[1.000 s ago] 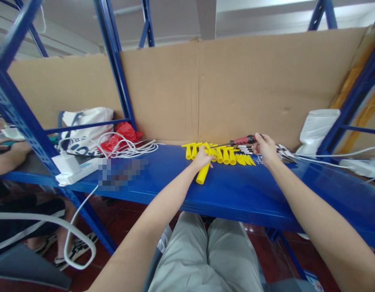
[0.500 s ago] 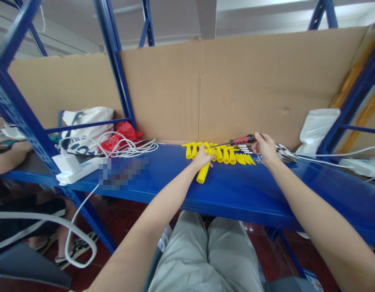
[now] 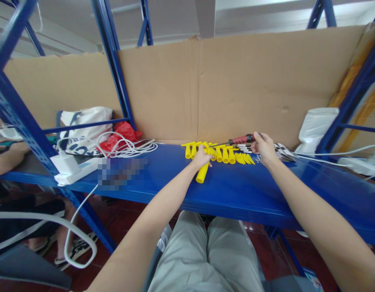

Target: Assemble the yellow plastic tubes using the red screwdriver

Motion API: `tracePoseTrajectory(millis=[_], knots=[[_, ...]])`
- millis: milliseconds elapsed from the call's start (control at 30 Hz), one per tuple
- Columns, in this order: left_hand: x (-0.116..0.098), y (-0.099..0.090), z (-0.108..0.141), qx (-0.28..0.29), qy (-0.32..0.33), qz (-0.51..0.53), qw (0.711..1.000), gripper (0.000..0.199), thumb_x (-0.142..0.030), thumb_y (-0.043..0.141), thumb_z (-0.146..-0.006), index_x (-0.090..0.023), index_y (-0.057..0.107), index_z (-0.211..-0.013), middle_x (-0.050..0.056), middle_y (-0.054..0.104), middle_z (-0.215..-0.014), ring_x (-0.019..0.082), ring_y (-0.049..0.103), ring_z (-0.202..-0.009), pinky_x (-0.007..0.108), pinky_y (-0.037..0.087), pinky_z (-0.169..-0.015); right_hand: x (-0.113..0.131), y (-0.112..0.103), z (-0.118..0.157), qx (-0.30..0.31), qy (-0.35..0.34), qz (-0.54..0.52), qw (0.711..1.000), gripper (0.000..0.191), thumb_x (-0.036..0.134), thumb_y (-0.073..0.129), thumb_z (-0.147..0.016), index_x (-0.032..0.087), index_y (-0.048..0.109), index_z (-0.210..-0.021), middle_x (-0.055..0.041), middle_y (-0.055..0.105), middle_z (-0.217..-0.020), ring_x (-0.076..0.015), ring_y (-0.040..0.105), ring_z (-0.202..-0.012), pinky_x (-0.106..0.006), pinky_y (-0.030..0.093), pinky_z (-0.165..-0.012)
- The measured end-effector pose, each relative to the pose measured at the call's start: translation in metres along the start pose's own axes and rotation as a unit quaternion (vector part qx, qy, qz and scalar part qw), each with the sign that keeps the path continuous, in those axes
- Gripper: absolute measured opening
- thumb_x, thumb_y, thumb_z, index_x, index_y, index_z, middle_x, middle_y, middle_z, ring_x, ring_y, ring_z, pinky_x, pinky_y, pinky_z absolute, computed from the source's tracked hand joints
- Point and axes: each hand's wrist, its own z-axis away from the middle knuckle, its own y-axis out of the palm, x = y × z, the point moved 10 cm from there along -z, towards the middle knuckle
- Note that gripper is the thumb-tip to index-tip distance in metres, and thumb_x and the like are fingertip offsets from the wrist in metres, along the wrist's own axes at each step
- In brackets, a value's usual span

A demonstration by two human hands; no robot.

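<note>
My left hand (image 3: 201, 157) is closed around a yellow plastic piece with a tube-shaped handle (image 3: 202, 174), its open end tilted toward me. In my right hand (image 3: 264, 148) is a screwdriver with a red and black handle (image 3: 241, 140). Its thin shaft runs left to the top of the yellow piece; the fingers of my left hand partly hide where the tip meets it. Behind and beside my left hand, several similar yellow pieces (image 3: 225, 156) lie in a row. To their right are small flat yellow parts (image 3: 244, 158) and white-and-dark strips (image 3: 243, 148).
A blue shelf-table (image 3: 169, 182) carries everything, with a cardboard panel (image 3: 251, 89) behind. White cables (image 3: 131, 149), a red bag (image 3: 123, 134), a cloth bag (image 3: 86, 125) and a power strip (image 3: 80, 170) are left. A white pouch (image 3: 318, 125) stands right. Another person's arm (image 3: 11, 158) shows far left.
The view has shifted very slightly. Both hands keep their places, with the screwdriver still held against the yellow piece.
</note>
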Motion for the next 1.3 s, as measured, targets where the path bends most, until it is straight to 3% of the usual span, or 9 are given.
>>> tracePoseTrajectory(millis=[233, 500, 767, 933, 1100, 1200, 1300], knots=[[-0.003, 0.002, 0.002, 0.009, 0.006, 0.001, 1.0, 0.052, 0.0, 0.061, -0.077, -0.02, 0.031, -0.115, -0.001, 0.063, -0.083, 0.009, 0.059, -0.045, 0.022, 0.051, -0.047, 0.001, 0.0, 0.002, -0.006, 0.003, -0.03, 1.0, 0.056, 0.077, 0.058, -0.068, 0.025, 0.042, -0.083, 0.0048, 0.042, -0.049, -0.0109, 0.04, -0.041, -0.026, 0.027, -0.04], [-0.005, 0.004, 0.004, 0.019, 0.015, -0.012, 1.0, 0.048, -0.001, 0.057, -0.08, -0.019, 0.03, -0.115, 0.001, 0.065, -0.087, 0.007, 0.054, -0.038, 0.022, 0.049, -0.042, 0.005, -0.002, -0.002, -0.025, -0.05, -0.081, 0.995, 0.068, 0.085, 0.064, -0.051, 0.025, 0.043, -0.075, 0.0064, 0.043, -0.041, -0.0101, 0.036, -0.034, -0.025, 0.023, -0.035], [-0.006, 0.005, 0.001, 0.028, 0.033, -0.006, 0.999, 0.046, 0.0, 0.057, -0.08, -0.019, 0.031, -0.114, 0.007, 0.067, -0.099, 0.007, 0.059, -0.046, 0.023, 0.053, -0.045, 0.021, -0.002, 0.001, -0.015, -0.113, -0.057, 0.992, 0.055, 0.074, 0.066, -0.064, 0.025, 0.046, -0.079, 0.0058, 0.045, -0.045, -0.0121, 0.039, -0.038, -0.027, 0.027, -0.038], [-0.009, 0.007, 0.003, 0.04, 0.043, -0.009, 0.998, 0.043, -0.001, 0.056, -0.081, -0.019, 0.031, -0.112, 0.006, 0.067, -0.1, 0.006, 0.059, -0.046, 0.021, 0.052, -0.045, 0.028, -0.008, 0.004, -0.047, -0.156, -0.011, 0.987, 0.04, 0.062, 0.059, -0.078, 0.024, 0.051, -0.085, 0.0064, 0.041, -0.051, -0.0126, 0.042, -0.045, -0.028, 0.033, -0.046], [-0.013, 0.006, 0.007, 0.034, 0.051, -0.022, 0.998, 0.039, -0.002, 0.053, -0.084, -0.019, 0.031, -0.112, 0.005, 0.066, -0.098, 0.004, 0.054, -0.04, 0.02, 0.048, -0.042, 0.042, -0.015, 0.013, -0.089, -0.222, 0.093, 0.966, 0.045, 0.067, 0.049, -0.084, 0.022, 0.053, -0.085, 0.0007, 0.051, -0.065, -0.0164, 0.053, -0.065, -0.031, 0.042, -0.061], [-0.012, 0.002, 0.006, 0.018, 0.048, -0.038, 0.998, 0.04, -0.004, 0.054, -0.085, -0.019, 0.031, -0.115, 0.004, 0.067, -0.097, 0.004, 0.053, -0.04, 0.019, 0.047, -0.042, 0.04, -0.015, 0.011, -0.091, -0.217, 0.096, 0.967, 0.048, 0.07, 0.048, -0.083, 0.022, 0.052, -0.082, -0.0007, 0.053, -0.067, -0.0176, 0.055, -0.069, -0.032, 0.044, -0.064], [-0.011, -0.005, 0.004, -0.015, 0.05, -0.032, 0.998, 0.046, -0.007, 0.059, -0.083, -0.02, 0.033, -0.119, 0.005, 0.067, -0.097, 0.006, 0.059, -0.047, 0.018, 0.05, -0.048, 0.03, -0.009, 0.003, -0.064, -0.181, 0.035, 0.981, 0.046, 0.068, 0.054, -0.079, 0.023, 0.05, -0.086, 0.0019, 0.049, -0.063, -0.0154, 0.051, -0.06, -0.03, 0.041, -0.055]])
